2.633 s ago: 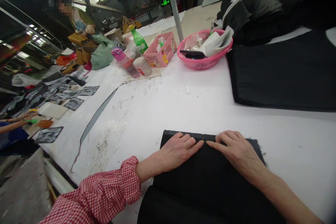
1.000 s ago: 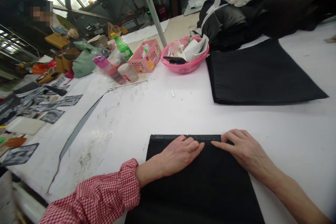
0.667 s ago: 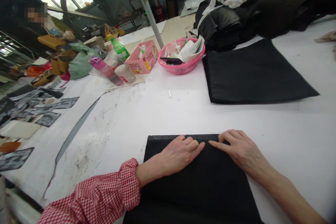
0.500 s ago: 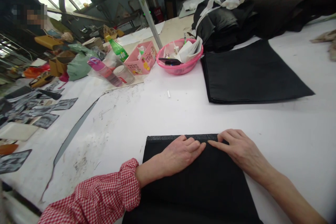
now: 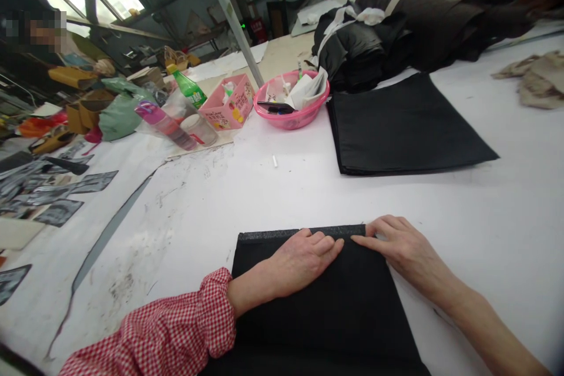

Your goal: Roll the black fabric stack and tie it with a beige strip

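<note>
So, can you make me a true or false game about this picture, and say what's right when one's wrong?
1. The left grip and right grip both touch the nearer black cloth. True.
2. The pink basin holds white papers. True.
3. The green bottle has a red cap. False: the green bottle's yellow cap isn't red.
4. The small white stick lies on the nearer black cloth. False: the small white stick lies on the white tabletop.
5. The checked sleeve is red and white. True.
6. In the picture, the pink box is right of the pink basin. False: the pink box is left of it.
</note>
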`<state>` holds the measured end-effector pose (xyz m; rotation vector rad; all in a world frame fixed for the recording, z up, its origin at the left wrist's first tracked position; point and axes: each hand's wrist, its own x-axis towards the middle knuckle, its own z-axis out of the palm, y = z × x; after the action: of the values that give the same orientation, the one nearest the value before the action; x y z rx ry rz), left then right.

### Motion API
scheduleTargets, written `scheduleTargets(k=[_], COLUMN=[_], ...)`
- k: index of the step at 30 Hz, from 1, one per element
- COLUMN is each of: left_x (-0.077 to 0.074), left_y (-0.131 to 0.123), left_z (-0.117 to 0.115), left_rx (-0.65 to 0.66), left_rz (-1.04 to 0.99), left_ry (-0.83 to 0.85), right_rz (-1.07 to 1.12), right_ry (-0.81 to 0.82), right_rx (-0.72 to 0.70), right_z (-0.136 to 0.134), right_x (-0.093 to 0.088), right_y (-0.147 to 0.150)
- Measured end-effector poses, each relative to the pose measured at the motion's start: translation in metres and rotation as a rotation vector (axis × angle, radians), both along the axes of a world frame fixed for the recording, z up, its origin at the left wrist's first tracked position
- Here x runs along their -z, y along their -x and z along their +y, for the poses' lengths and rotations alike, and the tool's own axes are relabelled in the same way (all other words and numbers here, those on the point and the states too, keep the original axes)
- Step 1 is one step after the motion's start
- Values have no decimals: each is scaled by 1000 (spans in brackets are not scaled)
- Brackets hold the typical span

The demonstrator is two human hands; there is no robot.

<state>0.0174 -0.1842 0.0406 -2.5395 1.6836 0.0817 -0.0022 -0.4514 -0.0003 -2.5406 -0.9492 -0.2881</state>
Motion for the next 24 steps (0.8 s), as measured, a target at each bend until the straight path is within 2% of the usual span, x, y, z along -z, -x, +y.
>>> scheduleTargets(k=[12,18,24], left_x=[1,-3,-3], left_y=[0,-3,-3], left_z=[-12,-16,-24], left_rx=[2,2,-12], left_rz=[-18,41,49], left_ry=[27,21,47], right_rz=[-11,35,33], right_ry=[15,-41,-21], right_rx=[24,25,32], right_z=[-13,-14,-14], right_x=[-4,-5,-8], right_y=[4,7,9])
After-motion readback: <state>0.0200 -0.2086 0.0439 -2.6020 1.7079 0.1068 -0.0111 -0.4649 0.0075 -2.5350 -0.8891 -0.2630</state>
